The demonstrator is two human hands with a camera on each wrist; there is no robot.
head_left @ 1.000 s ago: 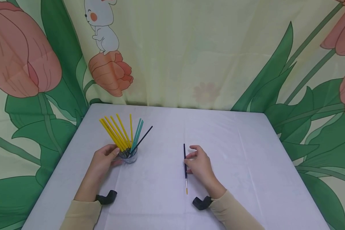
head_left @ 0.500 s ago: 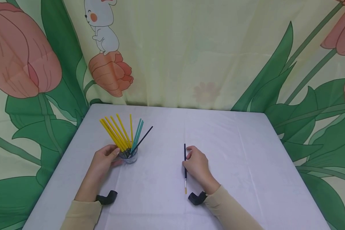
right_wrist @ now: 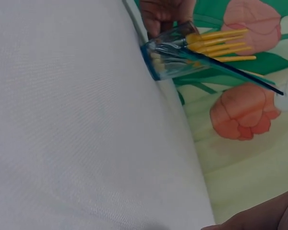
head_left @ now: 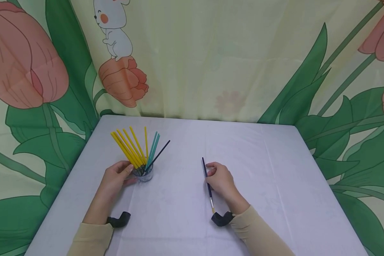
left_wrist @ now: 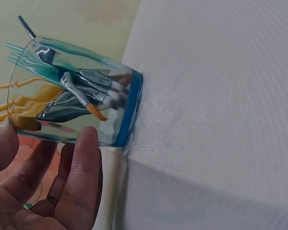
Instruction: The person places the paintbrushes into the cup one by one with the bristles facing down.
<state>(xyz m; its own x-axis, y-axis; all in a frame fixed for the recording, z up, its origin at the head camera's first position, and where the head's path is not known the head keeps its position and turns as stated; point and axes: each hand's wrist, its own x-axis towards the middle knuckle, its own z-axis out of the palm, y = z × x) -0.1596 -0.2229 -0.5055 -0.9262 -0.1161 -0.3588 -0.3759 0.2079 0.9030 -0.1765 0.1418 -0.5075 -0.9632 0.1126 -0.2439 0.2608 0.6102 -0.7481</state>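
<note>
A clear drinking glass (head_left: 145,177) with a blue base (left_wrist: 130,108) stands upright at the left of the table. In it lean several yellow paintbrushes (head_left: 124,147), teal ones (head_left: 153,147) and a dark one (head_left: 161,152), handles up. My left hand (head_left: 114,177) holds the glass at its left side, thumb by the rim and fingertips on the wall. Toward the middle, my right hand (head_left: 220,180) pinches a thin dark paintbrush (head_left: 209,190), its yellowish bristle end toward me. Only part of the right hand shows in the right wrist view, and the brush does not.
White cloth covers the table (head_left: 179,227). Behind its far edge hangs a curtain (head_left: 192,64) printed with tulips and a rabbit. Each wrist wears a black mount, one on the left (head_left: 119,220) and one on the right (head_left: 222,219).
My right hand has closed its fingers on the dark paintbrush, and the brush has turned so that its handle end points slightly left. The left hand and the glass have stayed put.
</note>
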